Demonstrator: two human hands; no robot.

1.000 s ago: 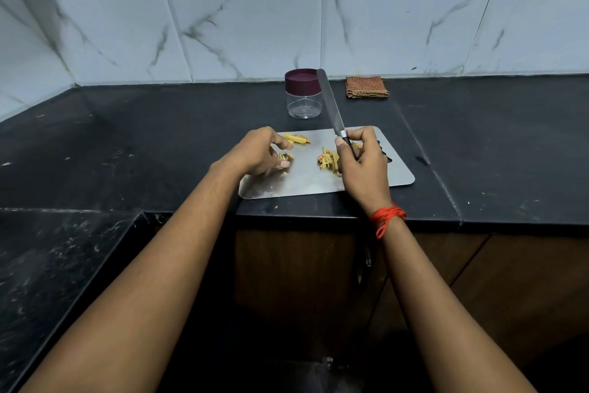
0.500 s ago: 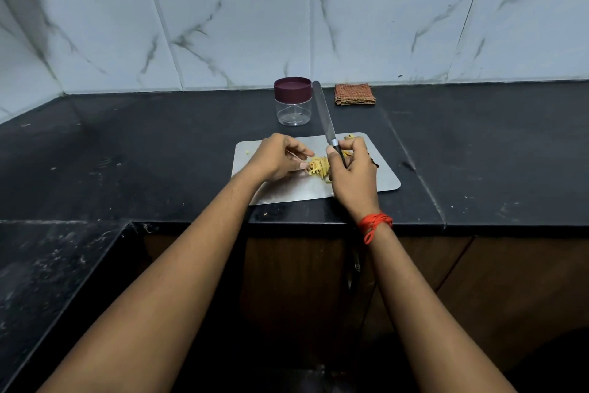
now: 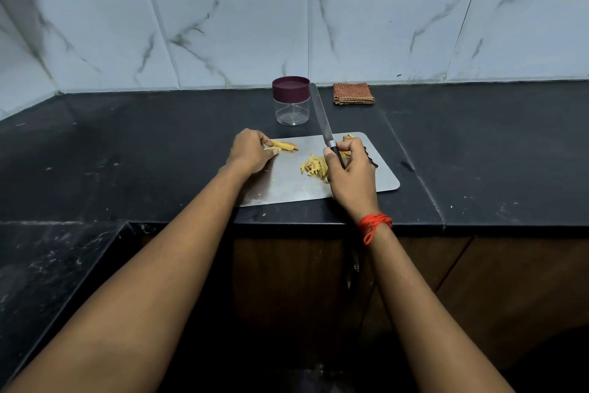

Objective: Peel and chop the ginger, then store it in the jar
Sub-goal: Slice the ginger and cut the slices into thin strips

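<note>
Okay, ginger piece [image 3: 285,145]: lies flat at the far left corner of the steel cutting board [image 3: 287,185], long axis left to right across the board, right end dipping a touch toward me.
ginger strips [image 3: 315,166]: loose yellow pile mid-board, most slivers lined up roughly toward and away from me. A few more bits sit at the far right of the board.
knife [image 3: 319,113]: long axis runs away from me, tip aimed at the wall [image 3: 239,35] and leaning slightly left. From where I watch, the tip overlaps the right edge of the lid. I cannot tell how high the blade sits over the board.
right hand [image 3: 352,174] grip: fingers [image 3: 352,145] curled tight round the knife's dark handle, thumb up its left side, just right of the ginger strips.
right hand pose: back of the hand faces me, over the right half of the board. The wrist is at the counter edge with a red thread [image 3: 374,223] tied on it.
left hand [image 3: 250,153] grip: fingers [image 3: 264,138] curled in, thumb and fingertips pinching the left end of the ginger piece.
left hand pose: knuckles up at the board's left edge, forearm coming in from lower left.
jar [image 3: 291,110]: clear, upright, maroon lid [image 3: 290,86] on. It stands on the black counter [image 3: 159,144] just beyond the board.
cloth [image 3: 353,93]: folded, against the wall, right of the jar.
</note>
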